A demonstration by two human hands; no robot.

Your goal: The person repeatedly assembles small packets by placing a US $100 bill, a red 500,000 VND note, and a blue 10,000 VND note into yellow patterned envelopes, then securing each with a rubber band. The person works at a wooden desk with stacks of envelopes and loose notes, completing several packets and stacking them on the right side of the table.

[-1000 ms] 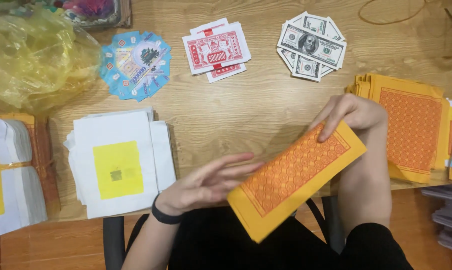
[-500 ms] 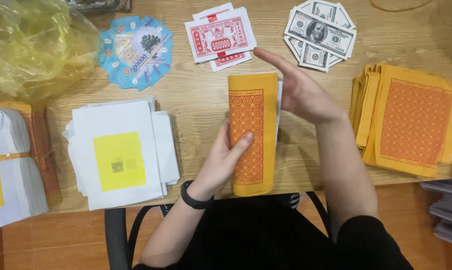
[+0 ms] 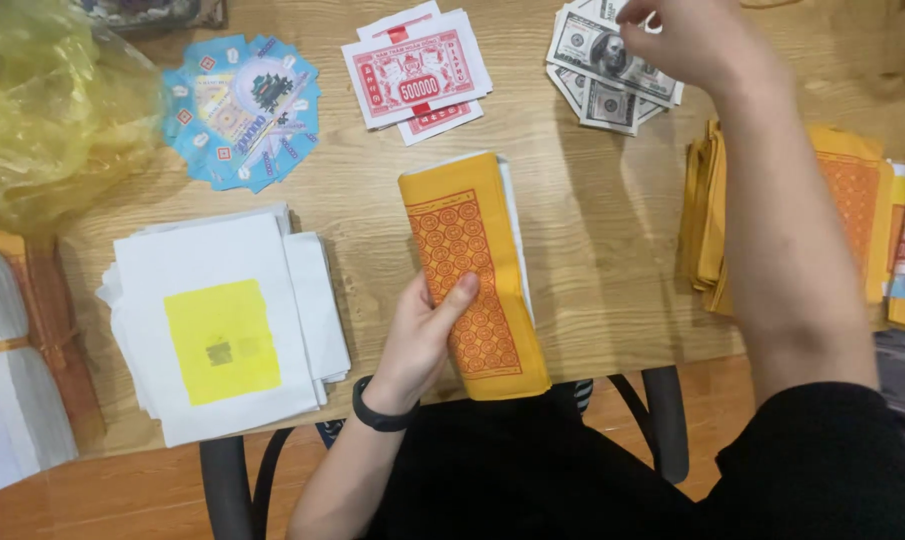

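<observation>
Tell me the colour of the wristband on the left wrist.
Black wristband, clearest in the head view.

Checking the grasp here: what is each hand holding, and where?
Left hand pinches the folded yellow-orange paper bundle at its left edge. Right hand reaches over the banknotes; any grip cannot be told.

Folded yellow paper bundle [image 3: 477,280]: matt, orange print. Table [image 3: 612,250]: light wood, smooth, visible grain. White paper stack [image 3: 222,320] near left: matt. Yellow bag [image 3: 42,110] far left: thin glossy plastic, crinkled.
</observation>
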